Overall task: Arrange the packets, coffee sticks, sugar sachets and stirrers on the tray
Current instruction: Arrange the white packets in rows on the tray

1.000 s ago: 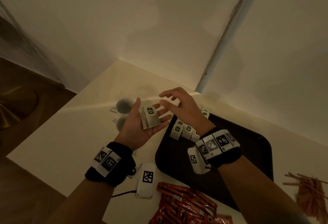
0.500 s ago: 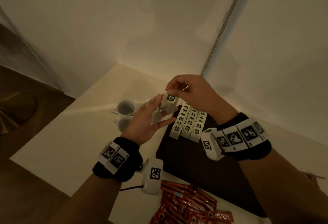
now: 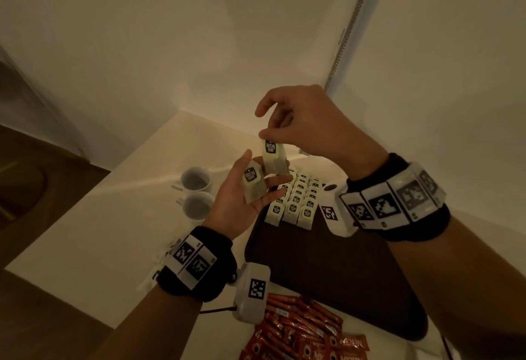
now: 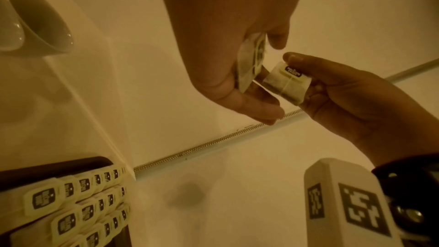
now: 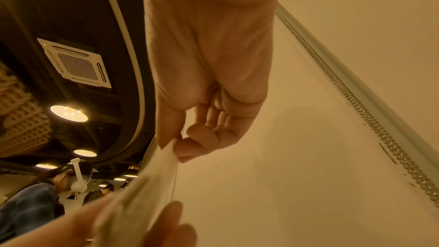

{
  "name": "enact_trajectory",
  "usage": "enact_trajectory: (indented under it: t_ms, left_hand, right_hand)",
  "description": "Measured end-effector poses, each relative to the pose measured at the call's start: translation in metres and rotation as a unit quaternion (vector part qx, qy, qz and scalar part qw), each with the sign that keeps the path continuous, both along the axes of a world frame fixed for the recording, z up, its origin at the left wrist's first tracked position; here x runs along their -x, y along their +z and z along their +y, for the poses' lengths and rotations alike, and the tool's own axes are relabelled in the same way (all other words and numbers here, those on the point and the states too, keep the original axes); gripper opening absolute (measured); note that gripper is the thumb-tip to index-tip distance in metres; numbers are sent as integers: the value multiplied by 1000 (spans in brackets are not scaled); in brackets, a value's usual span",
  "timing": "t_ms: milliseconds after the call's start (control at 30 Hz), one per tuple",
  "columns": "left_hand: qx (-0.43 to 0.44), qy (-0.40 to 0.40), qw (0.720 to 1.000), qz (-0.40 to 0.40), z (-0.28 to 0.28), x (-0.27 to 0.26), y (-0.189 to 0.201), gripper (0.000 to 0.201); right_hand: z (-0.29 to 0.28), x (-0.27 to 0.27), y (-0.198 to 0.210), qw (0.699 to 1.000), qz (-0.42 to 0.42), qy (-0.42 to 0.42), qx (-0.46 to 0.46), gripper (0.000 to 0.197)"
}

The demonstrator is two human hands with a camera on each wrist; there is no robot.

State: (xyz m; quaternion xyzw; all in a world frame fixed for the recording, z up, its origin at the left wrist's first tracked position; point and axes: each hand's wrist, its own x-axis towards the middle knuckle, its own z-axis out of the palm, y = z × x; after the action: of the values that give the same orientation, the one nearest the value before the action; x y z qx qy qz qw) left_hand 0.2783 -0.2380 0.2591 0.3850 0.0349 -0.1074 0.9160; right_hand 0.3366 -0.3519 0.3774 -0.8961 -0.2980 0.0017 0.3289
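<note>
My left hand (image 3: 242,188) is palm up over the tray's far left corner, and it holds a pale tea bag packet (image 3: 252,181) between thumb and fingers. The left wrist view shows that packet (image 4: 251,63) pinched edge-on. My right hand (image 3: 267,131) pinches the top of a second tea bag packet (image 3: 273,157), which hangs just above the left fingers. Three neat rows of tea bag packets (image 3: 297,203) lie on the dark tray (image 3: 327,262). Red coffee sticks (image 3: 301,328) are piled on the table in front of the tray.
Two white cups (image 3: 196,180) (image 3: 197,205) stand left of the tray, close to my left hand. The table sits in a wall corner, with a metal strip (image 3: 350,26) running up the wall. Other people show in the background of the right wrist view.
My right hand came to the left palm, pinched one tea bag packet and lifted it upward. The left hand stayed in place with the other packet.
</note>
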Motion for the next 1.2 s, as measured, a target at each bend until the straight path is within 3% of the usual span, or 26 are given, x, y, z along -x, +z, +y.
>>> enact_trajectory:
  t_ms: [167, 367, 467, 700, 933, 1000, 1067, 1133, 1200]
  left_hand:
    - [2, -4, 1000, -29, 1, 3, 1, 15]
    - [27, -17, 997, -64, 0, 1, -9, 30]
    - [43, 10, 998, -54, -2, 2, -9, 8]
    - [17, 82, 995, -52, -5, -3, -8, 13]
    - [-13, 97, 994, -51, -13, -8, -13, 14]
    - [-13, 94, 995, -33, -13, -10, -18, 16]
    - [10, 94, 995, 5, -9, -11, -25, 29]
    - [31, 101, 993, 52, -2, -11, -34, 42]
    - [31, 108, 990, 81, 6, -10, -45, 38]
  right_hand:
    - [1, 2, 0, 1000, 17, -2, -10, 26]
    - [0, 2, -3, 998, 34, -9, -46, 23]
    - [-3, 0, -6, 997, 39, -1, -61, 16]
    - [-16, -1, -15, 997, 46, 11, -68, 12]
    - [-29, -6, -22, 998, 49, 1, -37, 6]
    - [-36, -8, -28, 999, 37, -4, -40, 5]
    - [-46, -9, -37, 999, 30, -14, -37, 7]
    - [-58, -10, -56, 998, 50, -35, -16, 7]
    - [-69, -12, -87, 994, 91, -61, 17, 7]
